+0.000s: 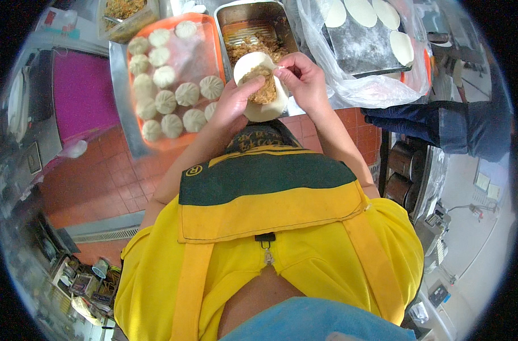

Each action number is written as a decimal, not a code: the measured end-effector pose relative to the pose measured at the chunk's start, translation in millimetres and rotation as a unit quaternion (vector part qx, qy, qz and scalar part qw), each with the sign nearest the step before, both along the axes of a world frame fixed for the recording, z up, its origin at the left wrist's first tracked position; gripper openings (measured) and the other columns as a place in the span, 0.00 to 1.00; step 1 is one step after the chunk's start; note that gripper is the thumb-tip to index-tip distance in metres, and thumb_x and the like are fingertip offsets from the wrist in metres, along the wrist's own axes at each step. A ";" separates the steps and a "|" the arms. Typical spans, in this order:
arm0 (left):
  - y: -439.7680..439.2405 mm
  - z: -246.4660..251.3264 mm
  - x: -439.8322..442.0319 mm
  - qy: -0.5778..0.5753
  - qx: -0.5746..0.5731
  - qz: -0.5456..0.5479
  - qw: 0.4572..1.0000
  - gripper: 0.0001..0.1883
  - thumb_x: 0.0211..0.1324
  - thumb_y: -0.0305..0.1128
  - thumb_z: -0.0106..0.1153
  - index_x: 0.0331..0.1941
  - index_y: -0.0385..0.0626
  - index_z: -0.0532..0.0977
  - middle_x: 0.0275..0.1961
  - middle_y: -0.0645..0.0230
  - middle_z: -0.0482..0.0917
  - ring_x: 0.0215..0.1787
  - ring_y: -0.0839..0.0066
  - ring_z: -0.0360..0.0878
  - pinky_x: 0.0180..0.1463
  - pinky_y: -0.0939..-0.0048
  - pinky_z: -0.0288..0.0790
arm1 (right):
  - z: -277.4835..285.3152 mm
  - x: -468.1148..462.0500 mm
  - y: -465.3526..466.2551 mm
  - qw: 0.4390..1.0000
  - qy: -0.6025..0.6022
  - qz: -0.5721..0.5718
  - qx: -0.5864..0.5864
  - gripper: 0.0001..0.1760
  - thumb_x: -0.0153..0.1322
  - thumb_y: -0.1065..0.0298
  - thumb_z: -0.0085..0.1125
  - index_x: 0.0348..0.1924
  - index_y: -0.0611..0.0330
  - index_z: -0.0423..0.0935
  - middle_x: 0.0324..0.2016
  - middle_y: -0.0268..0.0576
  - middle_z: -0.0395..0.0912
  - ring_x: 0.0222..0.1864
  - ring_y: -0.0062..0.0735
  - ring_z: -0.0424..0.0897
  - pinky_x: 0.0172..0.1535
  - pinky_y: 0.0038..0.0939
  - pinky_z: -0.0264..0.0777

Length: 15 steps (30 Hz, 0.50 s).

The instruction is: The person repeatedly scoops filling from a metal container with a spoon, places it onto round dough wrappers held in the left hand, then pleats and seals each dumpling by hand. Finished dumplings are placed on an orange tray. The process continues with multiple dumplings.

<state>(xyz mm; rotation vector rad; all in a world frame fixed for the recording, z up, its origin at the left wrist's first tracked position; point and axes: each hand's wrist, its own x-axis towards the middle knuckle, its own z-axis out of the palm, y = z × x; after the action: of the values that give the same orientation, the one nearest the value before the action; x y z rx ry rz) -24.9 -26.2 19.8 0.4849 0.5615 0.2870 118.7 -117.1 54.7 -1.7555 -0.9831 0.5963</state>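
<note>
My left hand (pixel 237 96) holds a round dough wrapper (pixel 265 111) from the left, its thumb resting on the brown minced filling (pixel 262 87) in the middle. The fingertips of my right hand (pixel 299 74) pinch the wrapper's right edge. Both hands are just in front of a metal pan (pixel 287 17) that holds more brown filling (pixel 259 46). Left of it, an orange tray (pixel 218 38) bears several pleated buns (pixel 187 93); my left forearm partly covers its lower right part. Several flat dough rounds (pixel 361 12) lie on a dark floured board (pixel 361 51) at the right.
Clear plastic sheeting (pixel 348 91) surrounds the dark board. A plastic container of chopped filling (pixel 127 25) stands behind the orange tray. Another person's dark-clothed body (pixel 446 125) is at the right, close to the worktop. A purple surface (pixel 80 93) lies at the left, above a red tiled floor (pixel 101 174).
</note>
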 end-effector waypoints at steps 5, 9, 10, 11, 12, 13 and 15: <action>1.5 0.9 0.6 -0.003 0.003 -0.006 1.000 0.20 0.59 0.29 0.58 0.54 0.35 0.69 0.46 0.62 0.79 0.44 0.72 0.80 0.47 0.68 0.75 | 1.1 6.6 5.1 0.950 0.311 0.022 0.002 0.06 0.70 0.72 0.61 0.35 0.64 0.75 0.28 0.29 0.75 0.28 0.14 0.70 0.32 0.16 0.66; 4.6 4.9 0.2 0.037 0.005 -0.024 0.999 0.19 0.59 0.29 0.59 0.53 0.35 0.70 0.46 0.63 0.80 0.44 0.73 0.80 0.46 0.69 0.75 | 2.0 3.5 5.9 0.997 0.043 0.041 -0.041 0.05 0.69 0.73 0.62 0.36 0.62 0.75 0.29 0.29 0.74 0.27 0.15 0.70 0.32 0.16 0.65; 5.5 6.2 -0.1 0.032 0.010 -0.031 0.999 0.19 0.59 0.29 0.59 0.53 0.35 0.70 0.46 0.63 0.80 0.44 0.74 0.80 0.46 0.69 0.75 | 2.5 2.8 6.1 0.984 -0.117 0.087 0.105 0.05 0.69 0.74 0.62 0.36 0.62 0.75 0.28 0.27 0.74 0.28 0.14 0.70 0.32 0.15 0.65; 6.3 7.7 -0.2 0.027 0.014 -0.038 0.999 0.19 0.59 0.29 0.59 0.52 0.36 0.71 0.45 0.64 0.80 0.44 0.74 0.80 0.46 0.70 0.74 | 2.9 2.0 6.4 0.994 -0.035 0.072 0.079 0.05 0.69 0.74 0.62 0.36 0.62 0.75 0.28 0.27 0.73 0.28 0.14 0.70 0.33 0.15 0.65; 7.0 9.0 -0.4 0.023 0.018 -0.047 0.998 0.18 0.59 0.30 0.59 0.52 0.36 0.71 0.45 0.64 0.80 0.44 0.74 0.80 0.46 0.70 0.74 | 3.4 2.0 7.3 0.996 0.046 0.056 0.052 0.05 0.69 0.73 0.62 0.36 0.62 0.75 0.28 0.27 0.73 0.28 0.14 0.70 0.33 0.16 0.66; 7.5 10.6 -1.0 0.033 0.045 -0.048 0.997 0.18 0.59 0.30 0.59 0.52 0.36 0.71 0.45 0.64 0.80 0.44 0.75 0.80 0.46 0.70 0.74 | 4.3 2.3 7.5 0.991 0.123 0.042 0.031 0.05 0.69 0.73 0.62 0.35 0.62 0.76 0.28 0.26 0.73 0.29 0.14 0.70 0.33 0.16 0.66; 8.6 13.3 -2.1 0.035 0.100 -0.050 0.993 0.18 0.59 0.30 0.59 0.52 0.37 0.72 0.45 0.65 0.80 0.44 0.76 0.80 0.46 0.70 0.74 | 6.0 5.1 10.4 0.977 0.208 0.040 0.007 0.04 0.69 0.73 0.62 0.35 0.62 0.76 0.29 0.27 0.75 0.30 0.13 0.71 0.34 0.16 0.67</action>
<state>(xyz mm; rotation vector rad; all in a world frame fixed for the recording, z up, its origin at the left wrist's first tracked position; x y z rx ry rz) -27.0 -17.6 33.2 0.7174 0.5780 0.2311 123.8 -106.7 60.7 -1.4985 -0.7619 0.9607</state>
